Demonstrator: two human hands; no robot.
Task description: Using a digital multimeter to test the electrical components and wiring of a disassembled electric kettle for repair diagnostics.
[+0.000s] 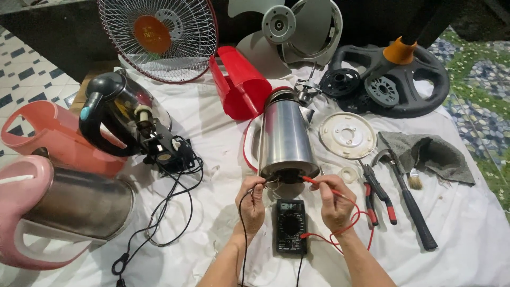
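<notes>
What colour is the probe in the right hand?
Red, with a red lead; the probe in the right hand shows in the head view.

You are working over a white cloth (467, 223), creased and faintly stained, spread flat across the floor. To your left, bare floor tiles (26, 74) show a white and dark blue diamond pattern. To your right, a mat (478, 101) printed with green foliage and small white flowers borders the cloth. Ahead of you, the far background (64, 37) sits in deep shadow. Lighting is even overhead.
</notes>
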